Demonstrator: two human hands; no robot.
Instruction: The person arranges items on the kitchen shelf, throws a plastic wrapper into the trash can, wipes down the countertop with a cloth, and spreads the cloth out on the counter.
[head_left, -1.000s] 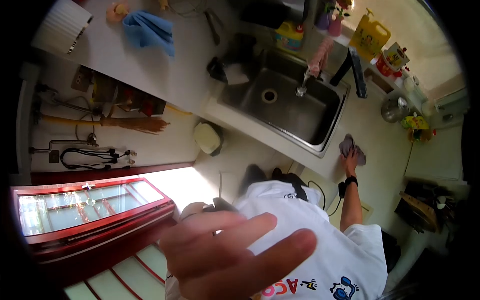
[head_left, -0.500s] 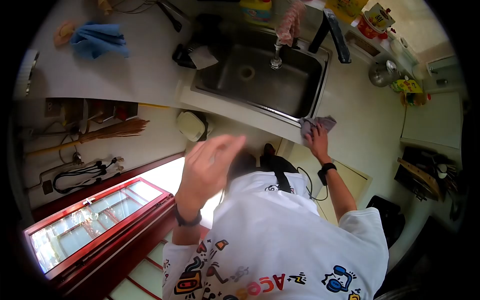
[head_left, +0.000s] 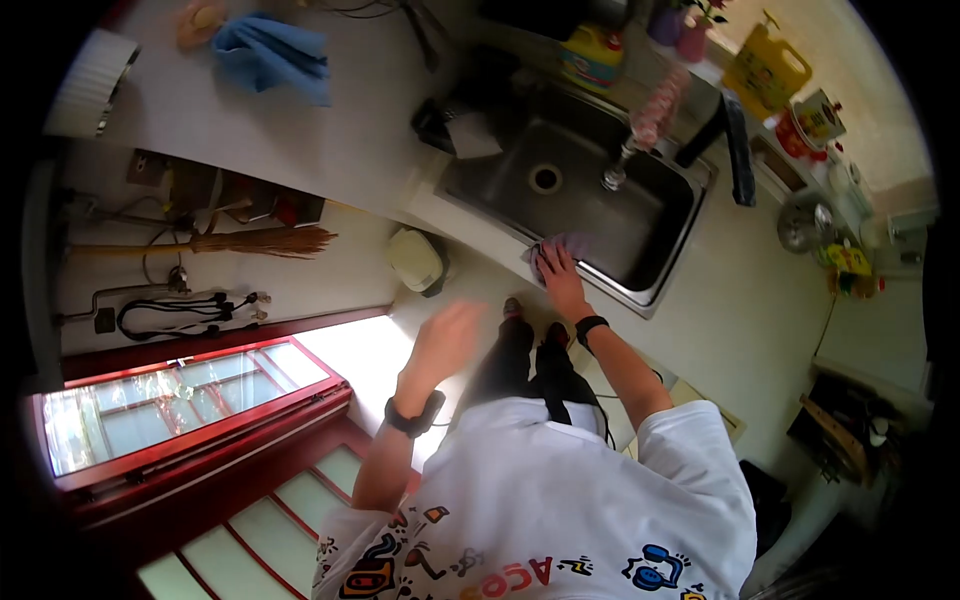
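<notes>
Purplish cloth (head_left: 574,243) lies under the right hand (head_left: 563,284), fingers spread, unclenched, at the sink rim (head_left: 624,294)

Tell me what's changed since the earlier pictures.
The right hand and the grey cloth under it moved left, from the counter beside the sink to its front edge. The left hand moved away from the camera. Nothing was visibly grasped or released. The blue cloth stayed on the counter.
</notes>
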